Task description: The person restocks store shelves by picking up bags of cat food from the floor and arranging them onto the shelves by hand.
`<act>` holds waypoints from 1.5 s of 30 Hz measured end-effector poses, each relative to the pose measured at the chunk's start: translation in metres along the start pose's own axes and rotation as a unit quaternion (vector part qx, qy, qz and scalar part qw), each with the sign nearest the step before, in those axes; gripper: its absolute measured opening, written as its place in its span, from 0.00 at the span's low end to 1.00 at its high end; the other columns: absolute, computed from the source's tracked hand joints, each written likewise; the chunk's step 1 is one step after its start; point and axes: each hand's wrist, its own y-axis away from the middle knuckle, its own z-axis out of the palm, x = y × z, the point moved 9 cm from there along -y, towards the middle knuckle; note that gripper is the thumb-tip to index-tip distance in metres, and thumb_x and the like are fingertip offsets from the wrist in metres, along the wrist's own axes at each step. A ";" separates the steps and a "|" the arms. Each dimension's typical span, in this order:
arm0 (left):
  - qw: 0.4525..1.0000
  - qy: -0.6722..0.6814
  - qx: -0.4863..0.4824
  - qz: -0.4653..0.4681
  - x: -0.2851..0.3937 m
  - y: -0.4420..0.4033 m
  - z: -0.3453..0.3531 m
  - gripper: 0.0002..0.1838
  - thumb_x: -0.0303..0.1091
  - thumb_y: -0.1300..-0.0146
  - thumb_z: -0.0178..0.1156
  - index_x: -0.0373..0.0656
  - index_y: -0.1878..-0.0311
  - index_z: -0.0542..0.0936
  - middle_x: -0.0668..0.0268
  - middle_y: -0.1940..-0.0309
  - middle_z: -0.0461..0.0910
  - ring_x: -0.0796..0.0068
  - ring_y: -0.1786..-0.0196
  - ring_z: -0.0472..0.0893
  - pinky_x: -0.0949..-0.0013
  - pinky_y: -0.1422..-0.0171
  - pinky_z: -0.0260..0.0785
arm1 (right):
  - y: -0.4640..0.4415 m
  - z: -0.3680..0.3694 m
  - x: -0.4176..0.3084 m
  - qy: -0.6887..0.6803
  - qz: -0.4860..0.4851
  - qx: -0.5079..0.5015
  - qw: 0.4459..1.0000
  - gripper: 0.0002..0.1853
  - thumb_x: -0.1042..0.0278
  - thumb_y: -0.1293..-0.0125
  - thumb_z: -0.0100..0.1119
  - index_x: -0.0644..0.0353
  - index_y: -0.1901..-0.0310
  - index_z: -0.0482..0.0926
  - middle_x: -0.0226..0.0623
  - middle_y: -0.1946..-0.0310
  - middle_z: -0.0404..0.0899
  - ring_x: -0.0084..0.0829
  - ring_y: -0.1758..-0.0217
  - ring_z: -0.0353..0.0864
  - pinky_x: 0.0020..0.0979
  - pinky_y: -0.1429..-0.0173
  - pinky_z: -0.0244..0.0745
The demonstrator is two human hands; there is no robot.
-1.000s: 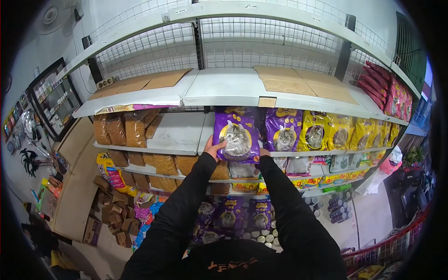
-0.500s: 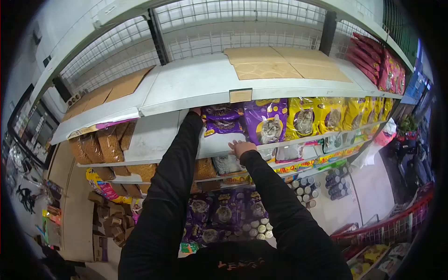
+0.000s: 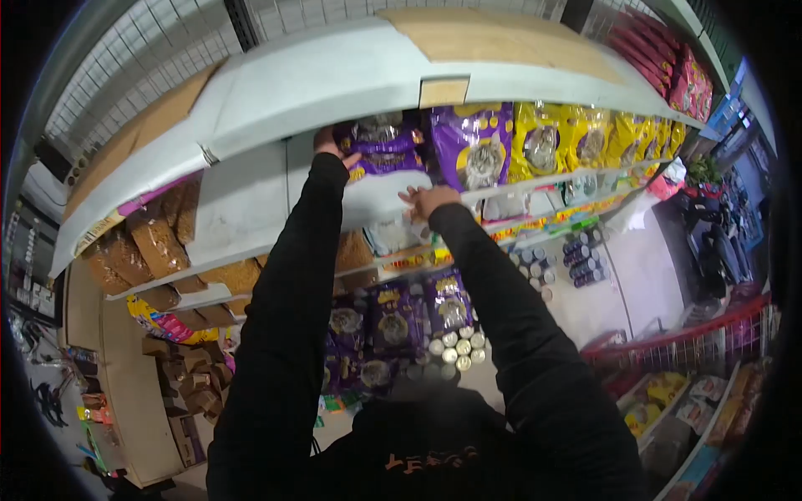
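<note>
My left hand (image 3: 334, 150) is at the left side of purple cat-food bags (image 3: 383, 144) lying stacked on the middle shelf, its fingers apart and touching the lower bag. My right hand (image 3: 428, 201) is at the front edge of that shelf, fingers spread, holding nothing. Just above and right of it stands an upright purple bag (image 3: 474, 149) with a cat picture. Yellow cat-food bags (image 3: 539, 142) stand in a row farther right. Part of the stacked bags is hidden under the upper shelf (image 3: 326, 79).
Clear bags of brown kibble (image 3: 156, 236) stand at the shelf's left. Below are purple bags (image 3: 393, 321) and cans (image 3: 457, 346) on the floor. Pink bags (image 3: 692, 83) sit at the upper right. Cardboard boxes (image 3: 196, 380) lie lower left, a red cart (image 3: 693, 334) lower right.
The purple bag I held in both hands now lies on the shelf with my left hand beside it. My right hand has let go. The view has shifted, and the shelves appear higher and tilted.
</note>
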 end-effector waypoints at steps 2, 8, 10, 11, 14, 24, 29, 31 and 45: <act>0.999 0.030 0.022 0.000 0.005 0.043 0.002 0.31 0.53 0.41 0.52 0.55 0.36 0.60 0.64 0.37 0.59 0.57 0.36 0.60 0.48 0.42 0.64 | 0.013 -0.016 -0.014 0.026 -0.005 -0.055 0.998 0.29 0.45 0.46 0.57 0.41 0.42 0.69 0.35 0.49 0.75 0.38 0.51 0.77 0.39 0.48 0.72; 0.994 0.066 0.071 -0.056 -0.042 0.097 -0.058 0.26 0.49 0.40 0.53 0.49 0.41 0.64 0.60 0.45 0.68 0.61 0.46 0.71 0.57 0.48 0.68 | -0.008 0.009 -0.003 0.013 -0.022 -0.038 0.999 0.19 0.49 0.42 0.53 0.41 0.49 0.76 0.29 0.45 0.72 0.38 0.50 0.77 0.37 0.48 0.72; 0.997 0.043 0.047 -0.047 -0.053 0.118 -0.062 0.25 0.47 0.40 0.54 0.47 0.42 0.66 0.59 0.47 0.71 0.62 0.49 0.73 0.59 0.50 0.69 | -0.012 0.012 -0.008 -0.009 -0.075 -0.001 0.997 0.19 0.50 0.40 0.52 0.42 0.48 0.76 0.29 0.44 0.72 0.37 0.50 0.77 0.37 0.48 0.72; 0.997 0.041 0.051 -0.032 -0.060 0.133 -0.065 0.22 0.45 0.40 0.55 0.46 0.45 0.67 0.60 0.51 0.73 0.64 0.54 0.74 0.61 0.53 0.69 | -0.015 0.019 -0.006 -0.003 -0.076 -0.009 0.997 0.19 0.51 0.39 0.50 0.42 0.47 0.74 0.28 0.44 0.72 0.37 0.49 0.76 0.37 0.48 0.72; 0.997 0.035 0.064 0.011 -0.087 0.164 -0.060 0.18 0.41 0.40 0.55 0.44 0.50 0.70 0.61 0.58 0.77 0.68 0.64 0.77 0.66 0.60 0.69 | -0.017 0.025 -0.001 0.010 -0.090 -0.014 0.996 0.20 0.53 0.37 0.48 0.42 0.43 0.71 0.27 0.43 0.71 0.37 0.47 0.75 0.38 0.46 0.72; 0.964 0.115 0.204 -0.129 -0.316 0.263 -0.025 0.10 0.32 0.44 0.55 0.45 0.58 0.73 0.64 0.69 0.77 0.72 0.77 0.75 0.73 0.80 0.63 | 0.106 0.034 0.046 -0.334 -0.279 0.289 0.852 0.15 0.72 0.42 0.53 0.58 0.51 0.72 0.46 0.50 0.73 0.49 0.45 0.70 0.40 0.43 0.66; 0.927 0.083 0.281 -0.236 -0.404 0.343 -0.034 0.14 0.31 0.48 0.60 0.44 0.57 0.72 0.64 0.69 0.77 0.72 0.77 0.74 0.72 0.81 0.61 | 0.139 0.258 0.116 -0.449 -0.078 0.083 0.886 0.09 0.64 0.40 0.54 0.57 0.60 0.75 0.45 0.66 0.76 0.47 0.63 0.75 0.42 0.60 0.70; 0.889 0.087 0.315 -0.322 -0.467 0.373 -0.045 0.12 0.34 0.46 0.60 0.41 0.59 0.73 0.64 0.72 0.77 0.71 0.75 0.75 0.70 0.81 0.62 | 0.160 0.350 0.141 -0.419 -0.012 -0.060 0.906 0.10 0.62 0.39 0.54 0.58 0.61 0.75 0.45 0.66 0.78 0.47 0.66 0.76 0.41 0.61 0.71; 0.875 -0.200 0.110 -0.428 -0.744 0.391 -0.048 0.18 0.41 0.41 0.55 0.42 0.51 0.73 0.56 0.57 0.75 0.58 0.61 0.76 0.57 0.59 0.69 | 0.237 0.595 0.241 -0.492 0.407 -0.428 0.639 0.15 0.62 0.37 0.48 0.52 0.50 0.69 0.39 0.55 0.76 0.34 0.60 0.78 0.33 0.61 0.74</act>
